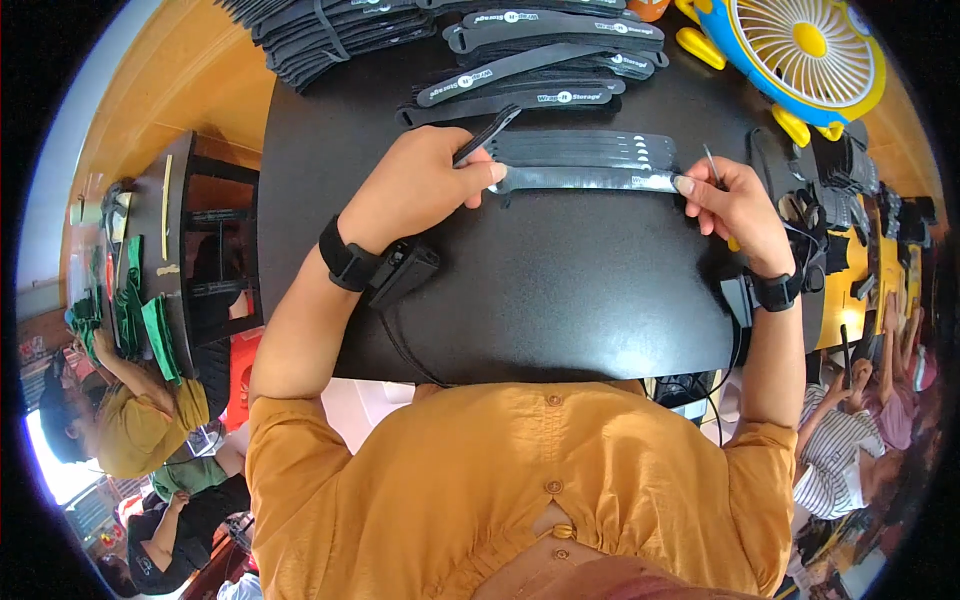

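A black strap (590, 181) with a white print on its right part is stretched flat across the dark table between my hands. My left hand (415, 185) pinches its left end; a second black strap piece (490, 133) sticks up from the same fist. At the strap's right end, the thumb and fingers of my right hand (738, 205) are closed on it. A thin metal-tipped tool (711, 160) also rises from that hand, with a bit of yellow below the palm; its kind is hidden by the fingers. Just beyond lies an overlapping row of matching straps (580, 150).
Bundles of black straps (520, 85) lie along the far side, with a larger pile (310, 40) at far left. A yellow-and-blue fan (800, 50) stands far right, near more black straps (850, 165). Cables hang from my wrist devices (405, 272). Other people sit at both sides.
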`<state>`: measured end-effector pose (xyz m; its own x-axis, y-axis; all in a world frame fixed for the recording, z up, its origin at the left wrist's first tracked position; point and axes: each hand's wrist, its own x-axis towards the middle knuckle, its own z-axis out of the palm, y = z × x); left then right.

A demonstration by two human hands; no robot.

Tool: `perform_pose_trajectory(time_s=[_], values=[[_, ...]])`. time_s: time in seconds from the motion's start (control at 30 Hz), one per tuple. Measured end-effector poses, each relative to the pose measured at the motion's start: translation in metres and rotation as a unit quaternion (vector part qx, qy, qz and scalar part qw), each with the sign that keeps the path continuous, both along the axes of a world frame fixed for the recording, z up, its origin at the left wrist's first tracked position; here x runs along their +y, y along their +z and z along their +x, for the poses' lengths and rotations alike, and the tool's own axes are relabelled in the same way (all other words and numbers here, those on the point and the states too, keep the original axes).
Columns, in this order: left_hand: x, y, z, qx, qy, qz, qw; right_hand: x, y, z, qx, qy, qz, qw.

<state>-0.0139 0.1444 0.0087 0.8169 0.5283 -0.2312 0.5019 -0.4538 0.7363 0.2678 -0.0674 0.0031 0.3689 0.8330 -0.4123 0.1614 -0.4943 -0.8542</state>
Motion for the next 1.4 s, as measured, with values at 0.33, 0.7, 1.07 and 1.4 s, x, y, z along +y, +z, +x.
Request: perform_pose_trajectory(time_s=[0.33, 0.7, 1.07, 1.4], values=[[0.008, -0.013, 0.0, 0.018, 0.019, -0.043, 0.999, 0.001, -0.002, -0.002, -0.026, -0.021, -0.024, 0.999], [0.003, -0.002, 0.007, 0.04, 0.037, -0.063, 0.997, 0.002, -0.003, -0.001, -0.031, -0.028, -0.037, 0.998], [0.003, -0.006, 0.009, 0.059, 0.066, -0.066, 0.994, 0.005, -0.002, -0.001, -0.051, -0.032, -0.045, 0.997], [0.002, -0.009, 0.007, 0.036, 0.047, -0.058, 0.997, 0.005, 0.001, -0.003, -0.057, -0.041, -0.052, 0.996]])
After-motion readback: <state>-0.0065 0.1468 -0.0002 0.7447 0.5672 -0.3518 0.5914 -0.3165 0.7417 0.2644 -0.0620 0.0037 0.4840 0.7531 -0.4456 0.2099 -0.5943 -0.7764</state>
